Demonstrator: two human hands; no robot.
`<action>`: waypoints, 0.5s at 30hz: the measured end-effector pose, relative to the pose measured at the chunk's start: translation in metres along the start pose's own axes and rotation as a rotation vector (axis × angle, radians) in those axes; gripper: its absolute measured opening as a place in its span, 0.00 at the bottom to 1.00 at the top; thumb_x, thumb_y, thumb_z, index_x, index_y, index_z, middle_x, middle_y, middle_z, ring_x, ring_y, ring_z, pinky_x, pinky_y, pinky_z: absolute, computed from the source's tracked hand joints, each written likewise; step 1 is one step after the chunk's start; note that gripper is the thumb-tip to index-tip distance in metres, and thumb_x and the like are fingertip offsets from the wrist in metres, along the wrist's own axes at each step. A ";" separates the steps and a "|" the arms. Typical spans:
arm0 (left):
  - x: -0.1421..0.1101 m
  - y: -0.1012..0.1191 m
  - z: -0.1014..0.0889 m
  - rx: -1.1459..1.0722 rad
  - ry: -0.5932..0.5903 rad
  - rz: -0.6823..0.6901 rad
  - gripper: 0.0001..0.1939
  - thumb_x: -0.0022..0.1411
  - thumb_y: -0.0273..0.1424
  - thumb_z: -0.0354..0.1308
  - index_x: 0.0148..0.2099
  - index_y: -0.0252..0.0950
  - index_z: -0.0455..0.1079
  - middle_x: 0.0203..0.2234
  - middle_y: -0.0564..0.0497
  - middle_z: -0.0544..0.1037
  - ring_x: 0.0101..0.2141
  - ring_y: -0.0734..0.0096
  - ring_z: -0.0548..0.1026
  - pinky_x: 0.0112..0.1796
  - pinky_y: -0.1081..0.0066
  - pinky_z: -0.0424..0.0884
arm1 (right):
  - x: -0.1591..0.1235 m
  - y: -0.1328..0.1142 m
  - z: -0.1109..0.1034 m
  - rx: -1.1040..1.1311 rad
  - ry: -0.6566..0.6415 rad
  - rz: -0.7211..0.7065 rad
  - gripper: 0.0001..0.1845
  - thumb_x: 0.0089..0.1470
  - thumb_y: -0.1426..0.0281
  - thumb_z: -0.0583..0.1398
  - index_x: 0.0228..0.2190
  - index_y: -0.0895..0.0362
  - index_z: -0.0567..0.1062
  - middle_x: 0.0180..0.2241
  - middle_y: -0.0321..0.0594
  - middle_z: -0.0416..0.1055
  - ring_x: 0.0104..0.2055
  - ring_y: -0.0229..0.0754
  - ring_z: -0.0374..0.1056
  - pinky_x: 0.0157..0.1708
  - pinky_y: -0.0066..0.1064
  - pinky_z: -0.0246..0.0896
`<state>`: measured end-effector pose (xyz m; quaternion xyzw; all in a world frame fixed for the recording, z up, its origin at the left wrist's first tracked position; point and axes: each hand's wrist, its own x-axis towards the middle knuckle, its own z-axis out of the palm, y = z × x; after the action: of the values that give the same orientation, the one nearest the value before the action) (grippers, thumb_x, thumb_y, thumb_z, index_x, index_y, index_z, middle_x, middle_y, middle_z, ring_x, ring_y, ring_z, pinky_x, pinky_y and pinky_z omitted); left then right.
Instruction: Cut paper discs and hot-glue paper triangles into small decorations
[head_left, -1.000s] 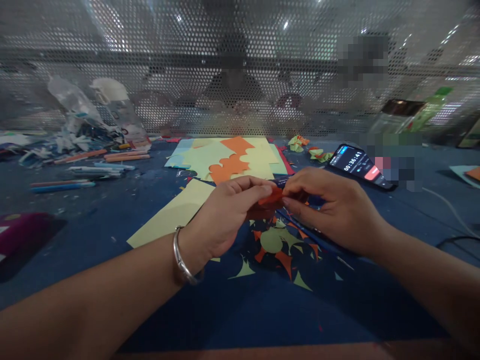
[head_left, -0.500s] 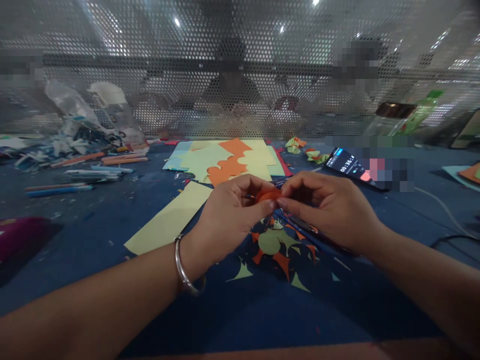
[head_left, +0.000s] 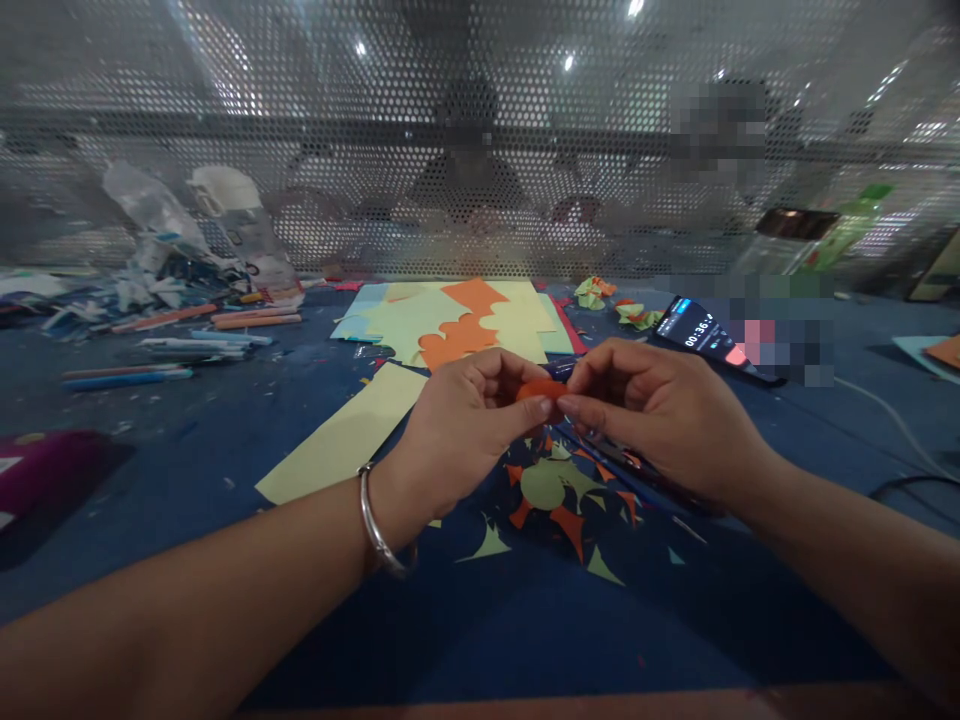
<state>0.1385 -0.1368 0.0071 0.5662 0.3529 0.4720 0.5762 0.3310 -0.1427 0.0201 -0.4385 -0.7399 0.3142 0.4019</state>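
Note:
My left hand and my right hand meet above the blue table, both pinching one small orange paper piece between thumbs and fingertips. A metal bangle sits on my left wrist. Right beneath the hands lies a paper collage of a pale green circle ringed by orange and green triangles. A pale yellow sheet lies just left of my left hand.
A stack of yellow, orange and light blue sheets lies behind the hands. Pens and pencils and plastic litter are at the left. A phone showing a timer lies at the right, crumpled scraps near it. A perforated metal screen closes the back.
The orange piece has been worked smaller and rounder between my fingertips. Both hands have stayed in about the same place.

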 end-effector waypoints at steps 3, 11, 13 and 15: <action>0.000 -0.001 -0.001 0.014 -0.003 0.002 0.09 0.54 0.28 0.69 0.36 0.33 0.72 0.28 0.54 0.76 0.29 0.77 0.74 0.34 0.74 0.71 | 0.000 0.000 0.000 0.023 -0.007 0.019 0.11 0.50 0.65 0.70 0.29 0.56 0.75 0.26 0.33 0.71 0.26 0.35 0.65 0.26 0.28 0.63; 0.001 0.000 0.000 -0.002 0.003 -0.012 0.11 0.53 0.29 0.70 0.35 0.33 0.72 0.27 0.54 0.76 0.29 0.77 0.74 0.35 0.73 0.71 | 0.002 -0.002 0.000 0.100 0.009 0.057 0.13 0.48 0.65 0.71 0.31 0.56 0.74 0.26 0.32 0.72 0.26 0.34 0.68 0.27 0.27 0.65; 0.001 0.000 0.000 -0.001 0.002 -0.004 0.10 0.53 0.28 0.70 0.35 0.33 0.72 0.27 0.54 0.76 0.29 0.77 0.74 0.35 0.74 0.71 | 0.002 -0.003 -0.001 0.102 -0.009 0.060 0.12 0.49 0.65 0.70 0.32 0.56 0.75 0.27 0.33 0.73 0.26 0.34 0.69 0.27 0.27 0.66; 0.001 -0.001 0.000 0.017 0.001 0.013 0.10 0.53 0.28 0.69 0.35 0.33 0.72 0.27 0.54 0.76 0.29 0.77 0.74 0.35 0.74 0.71 | 0.002 -0.003 -0.001 0.093 -0.047 0.056 0.11 0.51 0.64 0.69 0.32 0.57 0.76 0.27 0.33 0.73 0.26 0.33 0.68 0.26 0.26 0.64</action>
<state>0.1387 -0.1360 0.0060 0.5733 0.3535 0.4729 0.5681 0.3300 -0.1417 0.0240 -0.4323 -0.7213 0.3694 0.3953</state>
